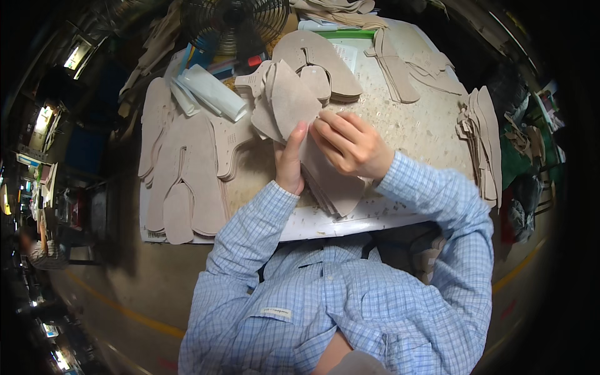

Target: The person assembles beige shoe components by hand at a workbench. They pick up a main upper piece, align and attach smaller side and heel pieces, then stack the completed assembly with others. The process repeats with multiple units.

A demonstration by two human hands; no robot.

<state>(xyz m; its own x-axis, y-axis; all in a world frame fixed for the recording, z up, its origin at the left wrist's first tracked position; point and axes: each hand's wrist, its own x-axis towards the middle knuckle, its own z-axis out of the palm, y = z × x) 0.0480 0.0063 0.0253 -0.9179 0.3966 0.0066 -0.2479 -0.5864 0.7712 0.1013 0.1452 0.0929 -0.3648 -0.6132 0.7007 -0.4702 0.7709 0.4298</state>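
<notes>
**Sorting a fanned stack of tan cut pieces**

Evidently mid-sort: the right hand (350, 145) pinches the upper edge of the fanned stack of tan suede-like pieces (328, 178), fingers curled shut on it, while the left hand (290, 159) steadies the stack's side, thumb pressed flat. The stack lies at the worktable's (412, 125) near edge. Next, I judge, one piece must be peeled away cleanly.

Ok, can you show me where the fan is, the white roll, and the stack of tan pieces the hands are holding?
fan (236, 22), head view, on the middle of its wire grille.
white roll (212, 92), head view, on the middle of its side.
stack of tan pieces (294, 103), head view, on the top piece's upper face.
</notes>
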